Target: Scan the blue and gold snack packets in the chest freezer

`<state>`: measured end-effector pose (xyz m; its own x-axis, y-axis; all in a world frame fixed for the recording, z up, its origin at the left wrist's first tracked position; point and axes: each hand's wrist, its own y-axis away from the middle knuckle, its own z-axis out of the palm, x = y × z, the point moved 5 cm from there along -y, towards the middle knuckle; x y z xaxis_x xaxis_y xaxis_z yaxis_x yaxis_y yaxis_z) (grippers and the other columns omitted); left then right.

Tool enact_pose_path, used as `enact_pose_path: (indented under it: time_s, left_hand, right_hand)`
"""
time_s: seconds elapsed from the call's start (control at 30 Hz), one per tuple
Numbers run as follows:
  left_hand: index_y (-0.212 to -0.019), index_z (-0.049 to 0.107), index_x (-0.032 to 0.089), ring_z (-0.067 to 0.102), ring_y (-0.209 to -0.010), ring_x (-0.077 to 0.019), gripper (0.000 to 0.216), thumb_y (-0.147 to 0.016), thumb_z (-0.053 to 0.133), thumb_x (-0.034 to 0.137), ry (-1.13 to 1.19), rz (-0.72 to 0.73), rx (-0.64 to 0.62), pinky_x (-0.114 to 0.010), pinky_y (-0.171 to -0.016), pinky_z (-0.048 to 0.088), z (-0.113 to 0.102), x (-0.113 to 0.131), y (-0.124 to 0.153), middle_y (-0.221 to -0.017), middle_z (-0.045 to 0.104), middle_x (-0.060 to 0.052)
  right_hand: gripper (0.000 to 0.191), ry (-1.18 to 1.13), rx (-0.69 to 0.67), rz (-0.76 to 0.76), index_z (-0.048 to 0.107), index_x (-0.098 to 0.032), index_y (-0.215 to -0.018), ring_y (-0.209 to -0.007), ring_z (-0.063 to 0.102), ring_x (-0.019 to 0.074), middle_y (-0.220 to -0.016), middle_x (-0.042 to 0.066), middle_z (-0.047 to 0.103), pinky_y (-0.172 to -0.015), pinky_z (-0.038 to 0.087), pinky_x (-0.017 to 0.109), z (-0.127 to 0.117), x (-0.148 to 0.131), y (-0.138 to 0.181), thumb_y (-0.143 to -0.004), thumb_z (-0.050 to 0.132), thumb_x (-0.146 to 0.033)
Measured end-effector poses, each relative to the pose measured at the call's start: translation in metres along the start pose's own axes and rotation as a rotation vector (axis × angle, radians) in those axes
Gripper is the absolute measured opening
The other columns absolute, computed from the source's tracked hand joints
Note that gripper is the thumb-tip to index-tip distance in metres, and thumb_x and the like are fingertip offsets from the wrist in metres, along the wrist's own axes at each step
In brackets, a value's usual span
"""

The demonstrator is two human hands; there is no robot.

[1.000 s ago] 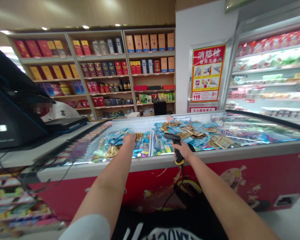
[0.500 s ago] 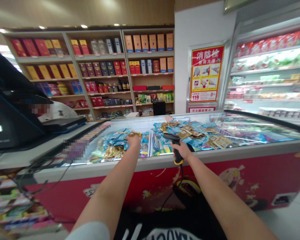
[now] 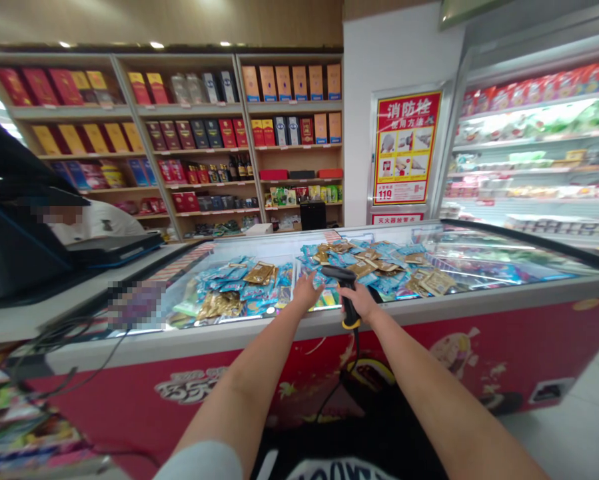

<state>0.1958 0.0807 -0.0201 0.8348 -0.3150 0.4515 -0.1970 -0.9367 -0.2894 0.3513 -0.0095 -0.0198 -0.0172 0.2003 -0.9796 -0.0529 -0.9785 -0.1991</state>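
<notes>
My right hand (image 3: 362, 301) grips the handle of a black and yellow barcode scanner (image 3: 345, 293), held over the front rim of a red chest freezer (image 3: 429, 313). Its cable hangs down in front of the freezer. My left hand (image 3: 305, 292) reaches over the rim to the middle of the freezer, fingers spread above blue packets, holding nothing. A gold packet (image 3: 260, 273) lies on the blue and gold packets in the left bin. More gold and blue packets (image 3: 379, 263) fill the right bin.
A checkout counter with a black monitor (image 3: 14, 247) and cables stands on the left, with a person in a white shirt (image 3: 92, 220) behind it. Wooden shelves of boxed goods (image 3: 219, 133) line the back wall. An open cooler (image 3: 539, 147) stands on the right.
My left hand let go of the gold packet in the left bin and moved right, towards the scanner. The scanner hand stayed nearly still. The view shifted slightly.
</notes>
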Motion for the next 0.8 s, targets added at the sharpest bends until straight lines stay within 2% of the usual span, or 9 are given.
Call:
enact_pose_path:
  time_s: [0.13,0.23,0.4,0.7,0.8]
  left_hand:
    - [-0.145,0.045,0.024,0.033,-0.143,-0.0369,0.069,-0.085,0.06,0.055,-0.126,0.006,-0.1,-0.053,-0.112,0.029,0.007,0.009,-0.003,-0.153,0.041,-0.018]
    - [-0.145,0.045,0.024,0.032,-0.143,-0.0384,0.071,-0.084,0.06,0.058,-0.164,0.01,-0.116,-0.055,-0.112,0.028,0.009,0.014,-0.004,-0.154,0.039,-0.018]
    - [-0.14,0.051,0.021,0.045,-0.135,-0.0347,0.067,-0.086,0.056,0.06,-0.218,0.053,-0.058,-0.049,-0.109,0.032,0.005,0.02,0.0,-0.139,0.056,-0.018]
    - [-0.133,0.06,0.022,0.063,-0.112,-0.0286,0.05,-0.089,0.058,0.044,-0.248,0.064,-0.008,-0.035,-0.092,0.047,-0.008,0.025,0.011,-0.114,0.07,-0.014]
    - [-0.129,0.061,0.018,0.058,-0.119,-0.0281,0.044,-0.09,0.057,0.038,-0.262,0.155,0.024,-0.035,-0.099,0.044,-0.007,0.03,0.012,-0.12,0.067,-0.015]
  right_hand:
    - [0.023,0.0,-0.009,-0.008,0.059,-0.019,-0.065,-0.041,0.055,0.0155,-0.051,0.0,0.057,-0.04,0.044,0.027,0.0,-0.001,0.001,-0.07,0.066,-0.04]
    - [0.025,-0.004,-0.013,-0.009,0.058,-0.018,-0.062,-0.041,0.055,0.0151,-0.051,0.0,0.058,-0.041,0.045,0.027,0.0,-0.001,0.001,-0.07,0.066,-0.04]
    - [0.025,-0.018,-0.003,-0.012,0.059,-0.017,-0.064,-0.04,0.055,0.0145,-0.052,0.0,0.058,-0.04,0.045,0.027,0.0,0.001,-0.001,-0.069,0.067,-0.04]
    - [0.024,0.004,0.003,-0.002,0.059,-0.018,-0.065,-0.04,0.055,0.016,-0.051,0.0,0.058,-0.041,0.044,0.028,0.0,0.001,-0.001,-0.068,0.066,-0.041]
    - [0.025,0.007,0.002,-0.004,0.059,-0.017,-0.064,-0.04,0.056,0.0163,-0.051,0.0,0.057,-0.041,0.045,0.028,0.001,-0.001,0.001,-0.068,0.066,-0.041]
